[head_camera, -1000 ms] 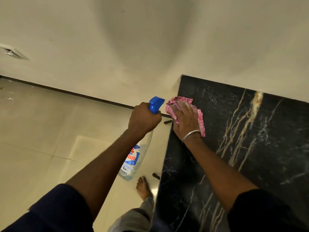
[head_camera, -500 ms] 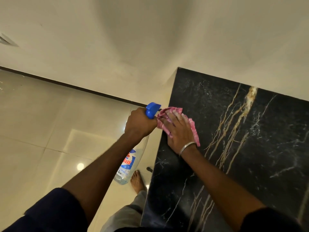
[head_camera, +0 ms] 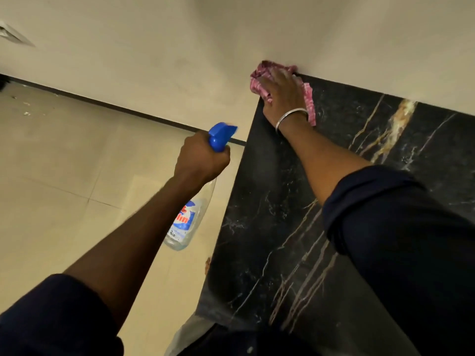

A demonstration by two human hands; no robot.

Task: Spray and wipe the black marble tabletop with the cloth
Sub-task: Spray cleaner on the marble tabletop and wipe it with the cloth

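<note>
Cloth (head_camera: 259, 79), pink, lies on the far left corner of the black marble table (head_camera: 270, 201) against the wall (head_camera: 257, 34), pressed beneath the flat, open-fingered right grip (head_camera: 282, 96). Left grip (head_camera: 202, 160) curls tightly round the spray bottle (head_camera: 186, 220), beside the table edge.

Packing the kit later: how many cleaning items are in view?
2. The spray bottle, gripped by the left hand over the floor; the pink cloth, under the right hand at the tabletop's far left corner. Others may be hidden.
</note>
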